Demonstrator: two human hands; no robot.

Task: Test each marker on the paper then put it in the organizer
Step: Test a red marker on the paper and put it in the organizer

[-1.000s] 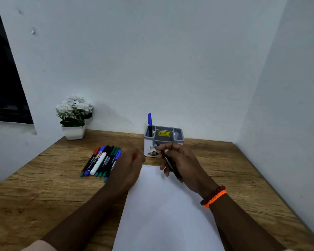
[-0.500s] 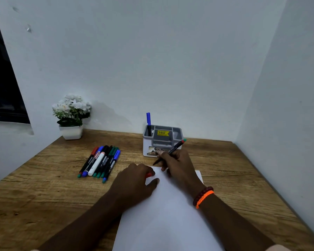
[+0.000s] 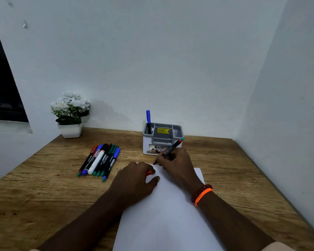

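Little moved: right hand (image 3: 178,165) grip holds marker (image 3: 170,149), tip on paper (image 3: 169,214); left hand (image 3: 134,183) grips red cap (image 3: 149,172); organizer (image 3: 162,138) sticker reads 49.00.

Right hand (image 3: 176,163) presses marker (image 3: 170,149) tip to paper (image 3: 167,218); left hand (image 3: 134,183) steadies sheet.

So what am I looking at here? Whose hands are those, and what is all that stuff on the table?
There is no machine here. A person wears a camera on their head, so you look down at their own two hands over a wooden table. The right hand holds a black marker with its tip at the far edge of a white paper. The left hand rests on the paper and holds something small and red, probably the cap. To the left lies a row of markers. Behind stands a grey organizer with one blue marker in it, and a potted plant in the corner.
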